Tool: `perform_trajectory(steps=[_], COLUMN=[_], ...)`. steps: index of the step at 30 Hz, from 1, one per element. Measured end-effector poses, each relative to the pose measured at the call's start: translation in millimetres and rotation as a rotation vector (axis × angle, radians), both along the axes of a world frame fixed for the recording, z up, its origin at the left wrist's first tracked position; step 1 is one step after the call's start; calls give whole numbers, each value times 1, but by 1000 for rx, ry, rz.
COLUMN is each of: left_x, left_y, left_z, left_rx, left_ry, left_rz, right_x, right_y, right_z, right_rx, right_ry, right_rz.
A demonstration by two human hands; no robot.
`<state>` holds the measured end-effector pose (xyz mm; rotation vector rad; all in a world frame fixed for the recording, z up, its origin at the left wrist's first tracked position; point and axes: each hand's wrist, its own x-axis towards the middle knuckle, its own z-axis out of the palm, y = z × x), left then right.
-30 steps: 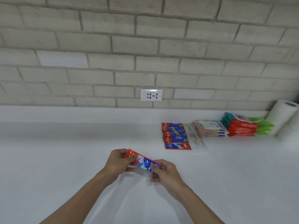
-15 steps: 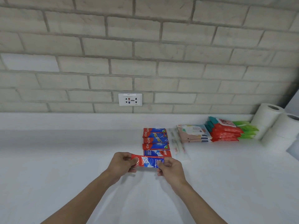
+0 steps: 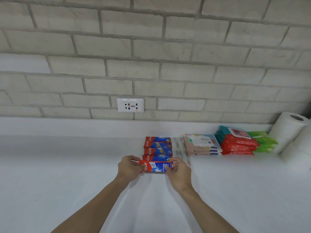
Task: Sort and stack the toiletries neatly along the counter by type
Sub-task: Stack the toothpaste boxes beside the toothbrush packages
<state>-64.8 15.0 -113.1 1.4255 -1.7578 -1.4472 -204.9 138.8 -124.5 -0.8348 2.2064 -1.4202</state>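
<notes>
Item 1: toothpaste box (image 3: 155, 166), red and blue, held crosswise at the near end of the toothpaste row (image 3: 158, 147), just in front of its nearest box. I see my left hand (image 3: 128, 169) pinching the red end, fingers curled; my right hand (image 3: 179, 174) pinches the blue end likewise. Whether the box touches the counter (image 3: 67, 165) I cannot tell.
Item 2: clear packets (image 3: 180, 148), just right of the row.
Item 3: pastel wipes stack (image 3: 200, 144).
Item 4: red wipes stack (image 3: 237, 143), green packs (image 3: 264, 141) beside it.
Item 5: paper rolls (image 3: 289, 130), far right.
Item 6: wall socket (image 3: 130, 105), on the brick above.
</notes>
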Motion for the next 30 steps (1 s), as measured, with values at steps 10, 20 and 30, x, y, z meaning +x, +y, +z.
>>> perform_trajectory(steps=[10, 20, 30], left_x=[-19, -24, -24], left_y=[-11, -16, -21], left_z=[-12, -17, -19], left_rx=[-75, -151, -153], left_ry=[-77, -183, -229], left_rz=[-4, -81, -93], right_x=[-21, -16, -16], right_y=[-20, -19, -20], right_z=[-19, -5, -5], right_rx=[191, 426, 364], right_ry=[178, 422, 397], right_rz=[32, 31, 31])
